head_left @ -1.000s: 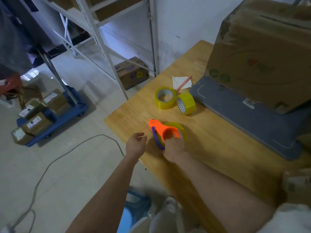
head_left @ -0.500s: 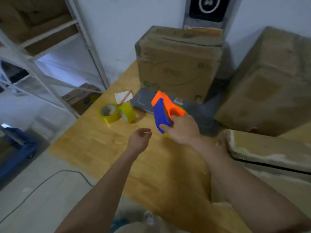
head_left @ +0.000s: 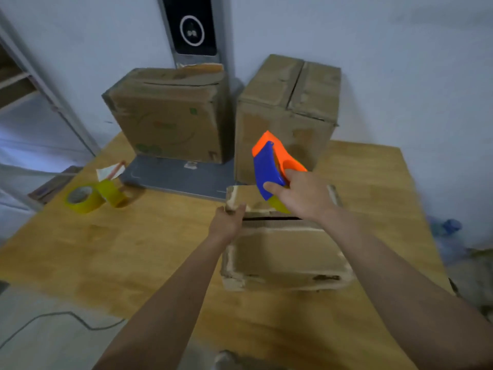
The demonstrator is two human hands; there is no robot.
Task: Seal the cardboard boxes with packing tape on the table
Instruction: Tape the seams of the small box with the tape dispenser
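Now the right hand [head_left: 301,196] holds an orange and blue plastic tape dispenser [head_left: 272,166] with its fingers curled round it, above the low brown cardboard box [head_left: 282,252] that lies on the wooden bench [head_left: 106,252]. The left hand [head_left: 226,222] grips the far left corner of this box, fingers bent over the edge. Two taller cardboard boxes [head_left: 170,116] stand at the wall behind, and two yellow tape rolls [head_left: 96,196] lie on the bench at the left, well apart.
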